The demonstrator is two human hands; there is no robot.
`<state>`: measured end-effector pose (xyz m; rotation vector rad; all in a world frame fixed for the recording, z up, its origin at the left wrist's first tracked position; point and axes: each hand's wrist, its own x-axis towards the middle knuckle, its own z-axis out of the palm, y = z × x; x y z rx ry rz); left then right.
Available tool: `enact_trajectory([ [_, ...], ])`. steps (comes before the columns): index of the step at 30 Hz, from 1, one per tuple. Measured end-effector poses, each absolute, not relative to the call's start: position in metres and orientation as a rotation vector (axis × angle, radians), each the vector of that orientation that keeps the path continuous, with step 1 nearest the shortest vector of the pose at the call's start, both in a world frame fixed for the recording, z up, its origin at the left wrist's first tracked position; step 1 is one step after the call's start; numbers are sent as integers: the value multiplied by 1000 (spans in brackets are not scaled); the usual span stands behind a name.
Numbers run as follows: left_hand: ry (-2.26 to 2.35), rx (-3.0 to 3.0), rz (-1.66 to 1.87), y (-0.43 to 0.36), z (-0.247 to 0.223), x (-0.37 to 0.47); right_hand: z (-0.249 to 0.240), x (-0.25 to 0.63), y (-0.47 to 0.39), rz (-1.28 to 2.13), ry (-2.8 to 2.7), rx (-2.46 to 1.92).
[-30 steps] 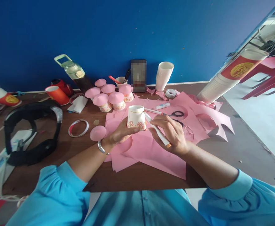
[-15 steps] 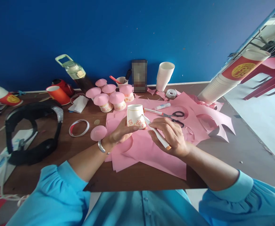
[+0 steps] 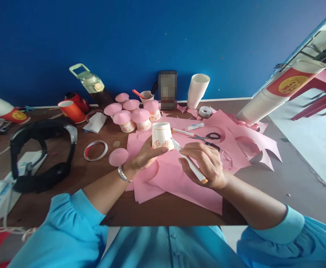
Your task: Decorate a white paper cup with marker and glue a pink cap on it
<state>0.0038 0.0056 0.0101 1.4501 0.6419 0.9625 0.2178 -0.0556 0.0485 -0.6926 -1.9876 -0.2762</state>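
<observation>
Blue wall [image 3: 129,41] behind everything. Brown table [image 3: 157,216] runs along it. Pink paper sheets [image 3: 185,190], overlapping, some cut with curved edges, spread over its middle. Black padded band [image 3: 48,178] on the table at far left. Tall stack of white cups [image 3: 263,100], partly in a red wrapper, leans at the right. Dark bottle [image 3: 95,87] with a pale handled lid near the wall.

Right hand [image 3: 206,162]: grip closed round a white marker, over the pink sheets. Left hand [image 3: 144,156]: grip clamped low on a paper cup, thumb across its front. That paper cup [image 3: 161,134] is held up above the sheets, narrower end up, orange flowers round its lower part. Six cone-topped cups [image 3: 128,127] cluster behind, to its left. White marker [image 3: 192,165] slants, tip at the cup's right side; contact unclear. Scissors [image 3: 214,136] lie on the sheets beyond the right hand.
</observation>
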Motion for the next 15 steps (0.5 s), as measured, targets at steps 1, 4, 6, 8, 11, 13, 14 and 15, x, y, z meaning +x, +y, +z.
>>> enact_trajectory([
  [1,648,1441,946,6,11,4,48,217,-56,-279,-1997,-677],
  [4,677,1426,922,4,14,4,45,212,-59,-277,-2041,-624],
  [6,717,1445,935,4,14,5,42,209,-61,-270,-2064,-611],
  [8,756,1482,946,3,14,6,41,207,-61,-271,-2073,-613],
  [11,834,1540,939,1,14,7,40,206,-61,-276,-2070,-616],
  [13,861,1561,931,0,15,8,40,206,-61,-276,-2068,-617],
  [14,864,1563,930,0,15,8,40,206,-61,-274,-2068,-619],
  [15,862,1565,939,-1,14,8,40,207,-60,-271,-2068,-621],
])
